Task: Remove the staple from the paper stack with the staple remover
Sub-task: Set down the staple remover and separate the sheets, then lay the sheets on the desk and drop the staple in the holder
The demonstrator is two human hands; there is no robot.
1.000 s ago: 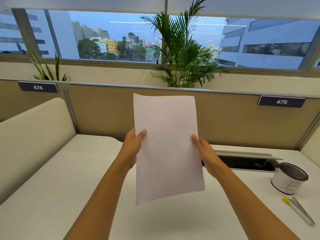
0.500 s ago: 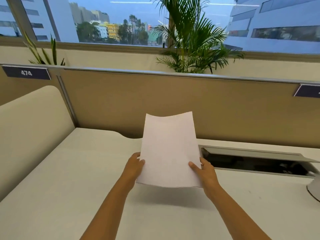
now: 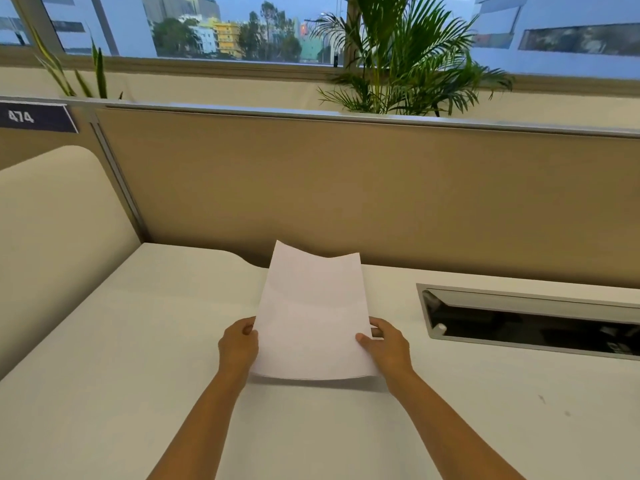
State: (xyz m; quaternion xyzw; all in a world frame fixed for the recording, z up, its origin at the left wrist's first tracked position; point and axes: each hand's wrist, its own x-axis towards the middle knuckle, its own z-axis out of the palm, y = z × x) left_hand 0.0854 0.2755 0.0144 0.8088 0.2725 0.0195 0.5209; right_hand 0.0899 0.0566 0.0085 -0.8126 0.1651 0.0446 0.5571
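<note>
A white paper stack (image 3: 310, 313) hovers low over the white desk (image 3: 138, 341), its far end bowed and its near edge casting a thin shadow. My left hand (image 3: 239, 344) grips its left edge, fingers curled round it. My right hand (image 3: 384, 346) holds the right edge with the thumb on top. I cannot make out a staple on the sheets. The staple remover is out of view.
A recessed cable tray (image 3: 530, 323) with a metal rim opens in the desk to the right. A tan partition (image 3: 346, 188) runs along the back, a curved cream divider (image 3: 59, 237) on the left. Plants (image 3: 398, 64) stand behind the partition.
Both hands have lowered the paper stack from upright in front of me to nearly flat just above the desk. The view swung left, losing the cup and the tool on the right.
</note>
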